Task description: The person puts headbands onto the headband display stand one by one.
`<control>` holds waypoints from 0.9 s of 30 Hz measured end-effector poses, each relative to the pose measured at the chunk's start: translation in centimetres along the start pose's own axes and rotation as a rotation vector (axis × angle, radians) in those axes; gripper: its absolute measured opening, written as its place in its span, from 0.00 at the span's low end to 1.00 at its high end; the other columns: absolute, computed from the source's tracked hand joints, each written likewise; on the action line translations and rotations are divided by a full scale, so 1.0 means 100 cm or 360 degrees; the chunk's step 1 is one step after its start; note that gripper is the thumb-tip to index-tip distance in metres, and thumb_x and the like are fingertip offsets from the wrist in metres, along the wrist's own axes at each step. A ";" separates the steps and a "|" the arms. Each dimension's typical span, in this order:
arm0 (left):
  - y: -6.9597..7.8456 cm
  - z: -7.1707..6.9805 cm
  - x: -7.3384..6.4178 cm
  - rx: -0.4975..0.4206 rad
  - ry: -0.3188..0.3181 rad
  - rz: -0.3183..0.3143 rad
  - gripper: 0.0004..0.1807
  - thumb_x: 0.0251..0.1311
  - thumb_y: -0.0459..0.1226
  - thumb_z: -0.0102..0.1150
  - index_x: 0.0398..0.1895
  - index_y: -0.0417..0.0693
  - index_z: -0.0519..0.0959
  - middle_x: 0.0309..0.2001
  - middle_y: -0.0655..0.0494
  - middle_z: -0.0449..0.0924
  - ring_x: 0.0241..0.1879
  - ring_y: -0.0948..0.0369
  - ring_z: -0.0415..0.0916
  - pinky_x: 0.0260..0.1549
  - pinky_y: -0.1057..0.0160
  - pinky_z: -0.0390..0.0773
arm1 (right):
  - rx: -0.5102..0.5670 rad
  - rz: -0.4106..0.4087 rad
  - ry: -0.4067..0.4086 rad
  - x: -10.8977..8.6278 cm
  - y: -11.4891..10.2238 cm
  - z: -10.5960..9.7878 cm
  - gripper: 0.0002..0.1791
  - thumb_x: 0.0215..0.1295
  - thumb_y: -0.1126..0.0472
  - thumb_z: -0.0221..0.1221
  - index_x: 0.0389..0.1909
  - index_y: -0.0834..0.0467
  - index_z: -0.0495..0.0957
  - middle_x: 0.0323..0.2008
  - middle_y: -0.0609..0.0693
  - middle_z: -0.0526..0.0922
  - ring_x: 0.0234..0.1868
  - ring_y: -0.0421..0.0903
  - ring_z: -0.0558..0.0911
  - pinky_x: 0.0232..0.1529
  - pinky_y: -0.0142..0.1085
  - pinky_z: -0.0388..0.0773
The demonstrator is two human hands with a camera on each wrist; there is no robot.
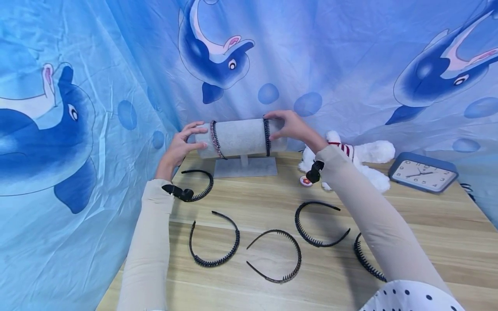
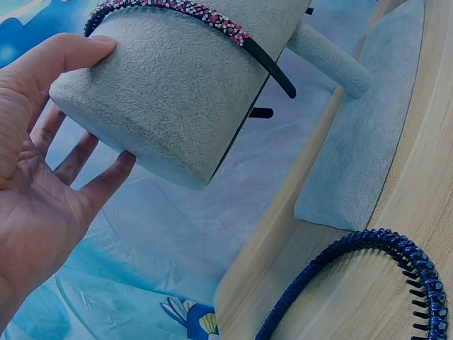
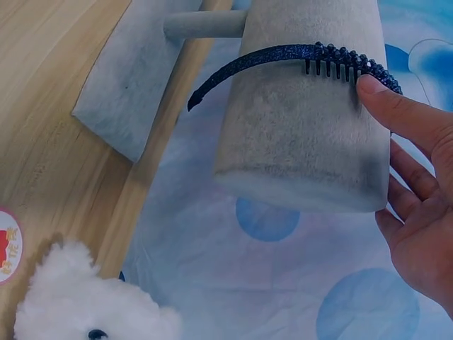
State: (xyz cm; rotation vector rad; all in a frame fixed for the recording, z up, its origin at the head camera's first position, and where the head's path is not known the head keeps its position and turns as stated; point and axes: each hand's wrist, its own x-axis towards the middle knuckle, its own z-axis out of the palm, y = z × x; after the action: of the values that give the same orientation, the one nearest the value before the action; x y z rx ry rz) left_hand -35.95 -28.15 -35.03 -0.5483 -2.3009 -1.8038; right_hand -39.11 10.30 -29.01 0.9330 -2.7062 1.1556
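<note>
A grey, velvety headband stand [image 1: 241, 134], a horizontal cylinder on a post and flat base, stands at the back of the table. My left hand [image 1: 182, 144] holds its left end, thumb on one side and fingers round the other. Close to that thumb, a headband with pink and white beads [image 2: 205, 15] sits over the cylinder. Toward the right end is a dark blue toothed headband [image 3: 283, 54]. My right hand [image 1: 292, 126] grips this headband against the cylinder, its thumb [image 3: 386, 99] at the teeth and the other fingers behind, partly hidden.
Several loose headbands lie on the wooden table, among them a dark one [image 1: 236, 246], a brownish one [image 1: 298, 255] and another [image 1: 301, 229]. A white plush toy [image 1: 373, 152] and a blue clock [image 1: 424, 172] are at the right. Dolphin-print curtains hang behind.
</note>
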 end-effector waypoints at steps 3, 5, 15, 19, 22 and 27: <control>0.001 0.000 0.000 -0.0002 0.0001 -0.0007 0.24 0.54 0.22 0.70 0.57 0.37 0.82 0.74 0.52 0.65 0.78 0.56 0.54 0.79 0.48 0.48 | -0.0034 0.0012 -0.0009 0.003 -0.002 0.002 0.39 0.46 0.69 0.78 0.63 0.58 0.79 0.66 0.57 0.79 0.70 0.54 0.73 0.74 0.46 0.66; 0.001 -0.001 -0.001 0.0006 -0.0003 -0.0011 0.25 0.54 0.22 0.69 0.57 0.39 0.82 0.74 0.52 0.65 0.78 0.56 0.54 0.79 0.49 0.49 | -0.0051 0.0025 -0.0015 0.004 -0.003 0.003 0.39 0.46 0.68 0.78 0.64 0.57 0.79 0.66 0.56 0.79 0.70 0.54 0.73 0.74 0.46 0.66; -0.002 -0.002 0.001 0.0000 -0.0005 0.0016 0.24 0.54 0.23 0.70 0.56 0.39 0.83 0.73 0.53 0.66 0.77 0.57 0.55 0.79 0.48 0.51 | -0.0056 0.0010 -0.0033 0.015 -0.011 0.015 0.39 0.47 0.65 0.79 0.64 0.56 0.78 0.65 0.54 0.80 0.69 0.52 0.74 0.74 0.44 0.65; -0.002 -0.003 0.000 0.0013 -0.0016 0.0023 0.24 0.54 0.23 0.70 0.57 0.37 0.82 0.74 0.52 0.66 0.77 0.56 0.55 0.79 0.48 0.49 | -0.0057 0.0003 -0.0039 0.018 -0.018 0.020 0.39 0.47 0.66 0.79 0.64 0.56 0.78 0.65 0.55 0.80 0.69 0.52 0.74 0.74 0.44 0.65; -0.002 -0.003 -0.001 0.0020 -0.0024 0.0012 0.25 0.54 0.23 0.70 0.58 0.36 0.80 0.74 0.52 0.65 0.78 0.55 0.54 0.80 0.48 0.48 | -0.0059 -0.0016 -0.0043 0.020 -0.022 0.024 0.39 0.48 0.66 0.78 0.65 0.57 0.78 0.65 0.55 0.80 0.69 0.52 0.74 0.74 0.44 0.65; 0.005 -0.002 -0.002 -0.0009 -0.0041 -0.0029 0.25 0.54 0.23 0.70 0.58 0.36 0.81 0.75 0.49 0.63 0.78 0.53 0.52 0.80 0.47 0.47 | -0.0062 -0.0036 -0.0064 0.024 -0.026 0.031 0.40 0.49 0.65 0.78 0.66 0.58 0.76 0.67 0.54 0.78 0.70 0.52 0.73 0.76 0.43 0.62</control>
State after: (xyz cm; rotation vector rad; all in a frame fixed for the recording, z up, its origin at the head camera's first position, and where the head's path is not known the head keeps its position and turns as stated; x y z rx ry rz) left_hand -35.63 -28.29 -34.62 -0.5561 -2.3256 -1.8224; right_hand -39.05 5.64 -28.88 0.9899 -2.7311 1.0880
